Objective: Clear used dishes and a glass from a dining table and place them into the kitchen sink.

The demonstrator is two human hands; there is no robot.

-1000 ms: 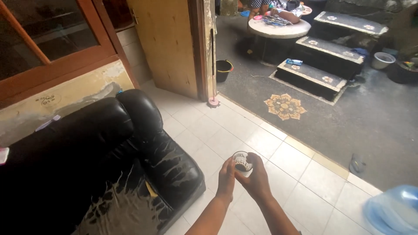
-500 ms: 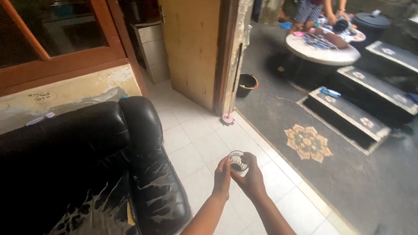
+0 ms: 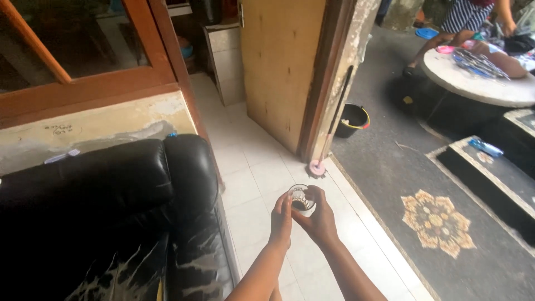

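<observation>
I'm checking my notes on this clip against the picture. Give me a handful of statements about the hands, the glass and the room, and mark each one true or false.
1. Both hands hold one small glass. True: the left hand and the right hand meet around it.
2. The glass is full of milk. False: it holds a little dark liquid at the bottom.
3. A black sofa stands to the left of the arms. True.
4. The floor under the hands is green carpet. False: it is pale tile.
5. A black bucket sits outside beyond the doorway. True.
6. The round table outside is bare. False: things lie on it, and a person stands by it.
</observation>
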